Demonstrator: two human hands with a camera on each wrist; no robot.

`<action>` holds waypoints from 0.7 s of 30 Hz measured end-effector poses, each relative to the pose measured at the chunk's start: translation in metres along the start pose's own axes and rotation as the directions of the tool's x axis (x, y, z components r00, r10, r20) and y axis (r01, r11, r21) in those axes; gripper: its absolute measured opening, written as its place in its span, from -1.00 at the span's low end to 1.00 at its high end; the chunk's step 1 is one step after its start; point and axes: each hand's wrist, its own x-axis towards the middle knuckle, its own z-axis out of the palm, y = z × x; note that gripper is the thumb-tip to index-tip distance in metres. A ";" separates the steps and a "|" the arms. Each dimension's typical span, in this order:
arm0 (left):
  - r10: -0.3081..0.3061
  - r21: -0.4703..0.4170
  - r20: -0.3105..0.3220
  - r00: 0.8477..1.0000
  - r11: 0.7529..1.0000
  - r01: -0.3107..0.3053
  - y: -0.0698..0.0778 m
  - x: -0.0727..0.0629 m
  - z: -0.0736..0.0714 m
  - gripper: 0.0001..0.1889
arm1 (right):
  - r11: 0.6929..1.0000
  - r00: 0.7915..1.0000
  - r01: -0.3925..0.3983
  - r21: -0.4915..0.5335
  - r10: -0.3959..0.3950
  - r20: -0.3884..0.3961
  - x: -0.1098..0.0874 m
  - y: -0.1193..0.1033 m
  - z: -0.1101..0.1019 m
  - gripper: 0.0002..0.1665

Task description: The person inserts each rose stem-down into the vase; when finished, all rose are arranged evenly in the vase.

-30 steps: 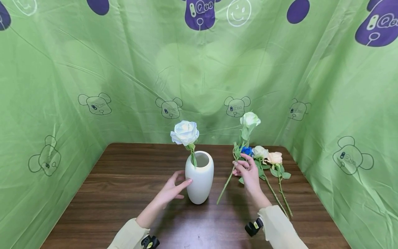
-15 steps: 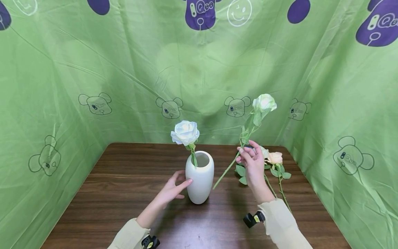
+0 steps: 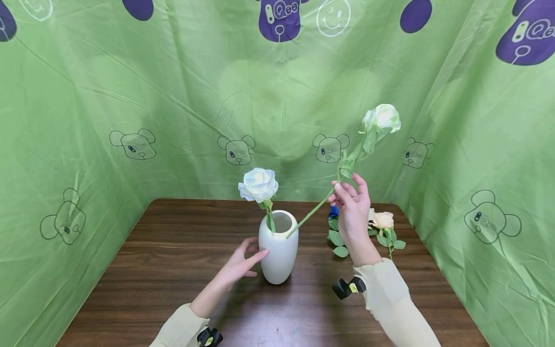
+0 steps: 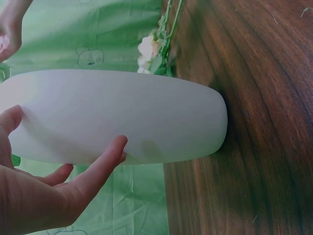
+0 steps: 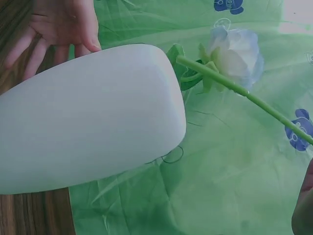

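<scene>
A white vase (image 3: 278, 260) stands upright on the wooden table, with a white-blue rose (image 3: 258, 185) leaning left out of its mouth. My left hand (image 3: 238, 265) rests its spread fingers and thumb on the vase's left side. Between thumb and fingers, my right hand (image 3: 353, 212) pinches the green stem of a pale green-white rose (image 3: 382, 118), bloom up and tilted right. That stem's lower end overlaps the vase's right rim in the head view. In the right wrist view, the stem (image 5: 254, 100) crosses close off the vase's mouth.
At the right of the table (image 3: 173, 270) lie a peach rose (image 3: 383, 220), a blue flower (image 3: 333, 212) and a white rose, partly hidden behind my right hand. A green printed cloth (image 3: 277, 96) rises behind the table and along both sides.
My right hand has lifted the green-white rose up off the flowers at the right, and its stem end has swung left to the vase's rim. My left hand has stayed put.
</scene>
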 end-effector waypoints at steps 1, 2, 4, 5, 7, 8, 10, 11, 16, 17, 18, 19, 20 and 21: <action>0.000 0.000 0.000 1.000 1.000 0.000 0.000 0.000 0.000 -0.35 | 1.000 1.000 0.008 -0.006 -0.008 -0.001 0.002 0.001 0.002 -0.49; -0.001 0.000 0.000 1.000 1.000 0.001 0.000 0.000 0.000 -0.35 | 1.000 1.000 0.018 -0.014 -0.018 0.000 0.003 0.002 0.005 -0.49; -0.002 0.000 0.000 1.000 1.000 0.002 0.000 0.000 -0.001 -0.34 | 0.999 0.999 0.041 -0.028 -0.041 0.009 0.006 0.006 0.008 -0.50; -0.002 0.000 0.000 1.000 1.000 0.002 0.000 0.000 -0.001 -0.34 | 0.997 0.998 0.057 -0.043 -0.056 0.019 0.008 0.009 0.009 -0.51; -0.003 0.001 0.000 1.000 1.000 0.003 0.000 0.000 -0.001 -0.34 | 0.992 0.995 0.090 -0.084 -0.086 0.052 0.010 0.015 0.010 -0.52; -0.004 0.001 -0.001 1.000 1.000 0.004 0.000 0.000 -0.001 -0.34 | 0.988 0.992 0.106 -0.109 -0.098 0.074 0.010 0.019 0.010 -0.51; -0.003 0.002 -0.001 1.000 1.000 0.003 0.000 0.000 0.000 -0.34 | 0.977 0.985 0.139 -0.164 -0.119 0.120 0.011 0.025 0.009 -0.51; -0.002 0.002 -0.001 1.000 1.000 0.002 0.000 0.000 0.000 -0.34 | 0.969 0.981 0.153 -0.192 -0.127 0.145 0.011 0.029 0.008 -0.50; -0.002 0.000 -0.002 1.000 1.000 0.002 0.001 0.000 0.000 -0.34 | 0.927 0.951 0.220 -0.304 -0.134 0.279 0.008 0.043 0.006 -0.51; -0.002 -0.001 -0.001 1.000 1.000 0.002 0.001 0.000 0.000 -0.34 | 0.916 0.943 0.234 -0.326 -0.131 0.307 0.007 0.045 0.005 -0.51; -0.003 -0.002 -0.001 1.000 1.000 0.003 0.001 0.000 0.000 -0.34 | 0.904 0.935 0.245 -0.350 -0.124 0.333 0.005 0.046 0.006 -0.52; -0.003 -0.002 -0.001 1.000 1.000 0.003 0.002 0.000 0.000 -0.34 | 0.891 0.926 0.256 -0.374 -0.115 0.360 0.004 0.047 0.006 -0.52; -0.004 -0.003 0.000 1.000 1.000 0.004 0.002 0.000 0.000 -0.33 | 0.881 0.916 0.266 -0.391 -0.105 0.388 0.002 0.049 0.006 -0.52; -0.005 -0.004 0.000 1.000 1.000 0.005 0.001 0.000 0.000 -0.33 | 0.870 0.907 0.274 -0.410 -0.092 0.411 -0.001 0.049 0.007 -0.52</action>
